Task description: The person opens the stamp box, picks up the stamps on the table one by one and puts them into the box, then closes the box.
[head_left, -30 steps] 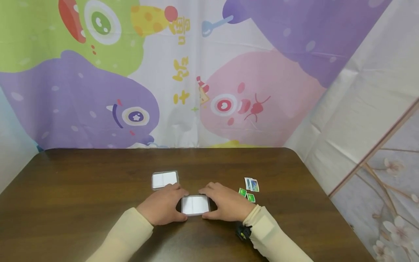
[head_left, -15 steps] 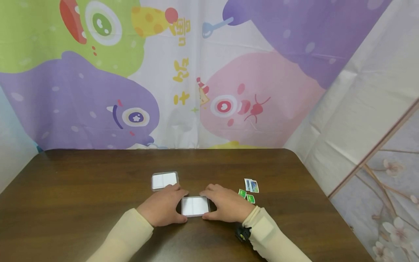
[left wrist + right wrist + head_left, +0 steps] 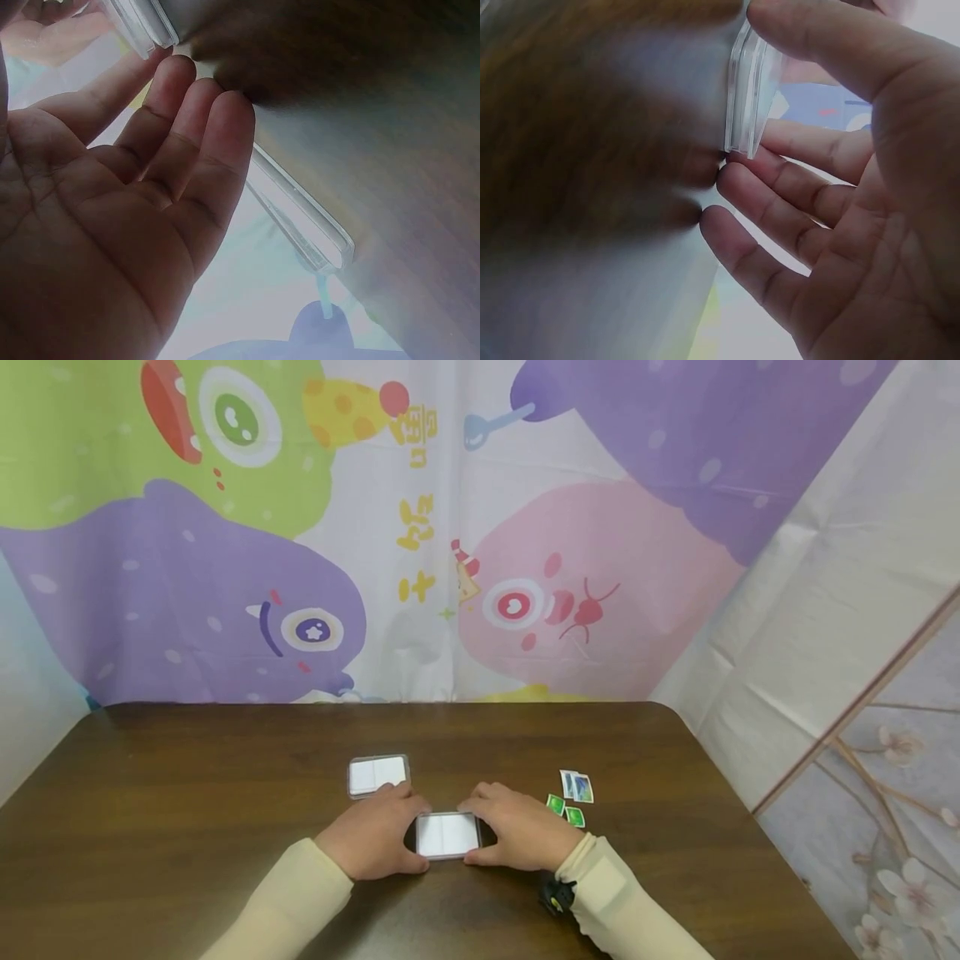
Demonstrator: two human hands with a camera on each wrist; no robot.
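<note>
In the head view, a clear flat plastic case (image 3: pixel 447 836) with white contents, split by a middle line, lies on the table between the hands. My left hand (image 3: pixel 373 837) grips its left end, thumb at the near edge and fingers at the far edge. At the right end my right hand (image 3: pixel 525 828) holds it the same way. The right wrist view shows the case (image 3: pixel 744 94) edge-on by the thumb and fingertips. Part of it also appears at the top of the left wrist view, past the fingertips (image 3: pixel 231 124).
A second such case (image 3: pixel 375 774) lies just beyond the left hand, partly covered by it. Right of the right hand are two small green cards (image 3: pixel 575 817) and small picture cards (image 3: pixel 582 788). The brown table (image 3: pixel 187 777) ends at a cartoon-printed cloth (image 3: pixel 405 652).
</note>
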